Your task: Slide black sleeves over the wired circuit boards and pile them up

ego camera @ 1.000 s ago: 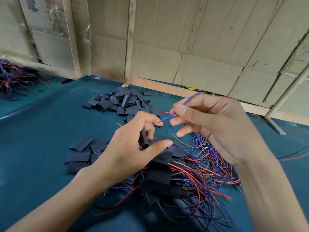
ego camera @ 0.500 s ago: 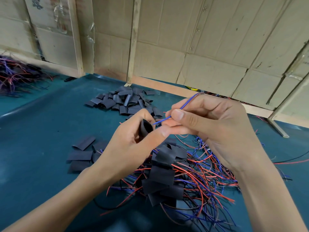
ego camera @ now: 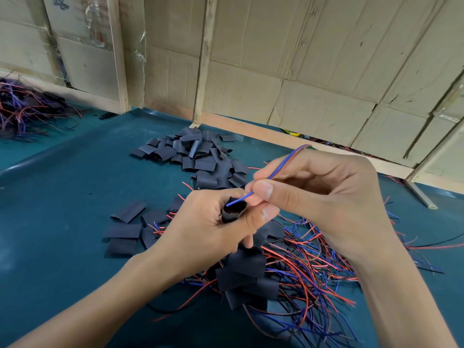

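A: Threading now? Where's the sleeve?

B: Yes. Your left hand point(ego camera: 208, 229) fingers pinch a black sleeve point(ego camera: 232, 212), mouth open toward two o'clock, above the desk point(ego camera: 62, 197). Your right hand point(ego camera: 324, 197) fingers grip blue and red wires point(ego camera: 281, 167); the blue tip sits at the mouth.

A: Next?

B: Likely feed the wires through. The board itself isn't clearly visible. Sleeved pile point(ego camera: 247, 277) lies at six o'clock.

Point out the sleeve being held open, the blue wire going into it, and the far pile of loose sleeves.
held sleeve point(ego camera: 232, 213), head view, on its open mouth.
blue wire point(ego camera: 238, 200), head view, near its free tip.
far sleeve pile point(ego camera: 198, 156), head view, at the heap's middle.
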